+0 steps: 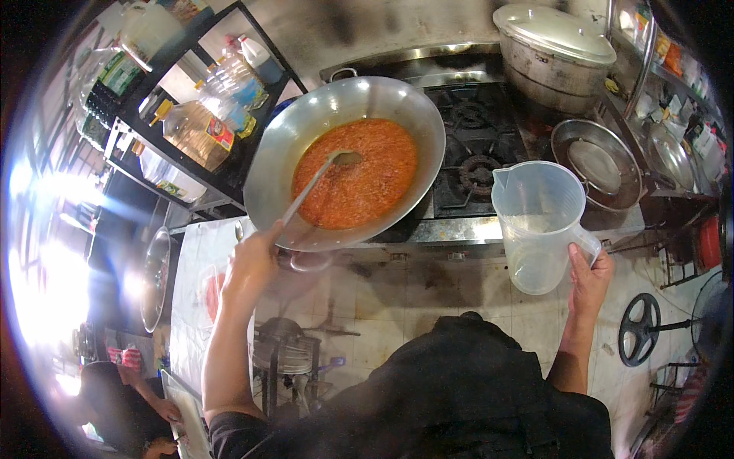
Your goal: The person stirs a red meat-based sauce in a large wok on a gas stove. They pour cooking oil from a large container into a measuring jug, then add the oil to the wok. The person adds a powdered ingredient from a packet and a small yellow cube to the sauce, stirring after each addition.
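Observation:
My left hand (252,264) is closed round the handle of a long metal ladle (308,187). The ladle's bowl rests in an orange-red sauce (367,183), which fills the bottom of a large, wide steel wok (267,164) on the stove. Off to the right, my right hand (590,279) grips the handle of a translucent plastic measuring jug (539,199). The jug is held in front of the stove, roughly upright, and looks nearly empty; whether a little liquid lies inside I cannot tell.
Black gas burners (475,172) lie right of the wok, with a big lidded pot (554,65) behind. A round metal pan (596,161) sits at the right. Oil bottles (195,134) fill a black rack on the left. At lower left, another person (126,405) works at a board.

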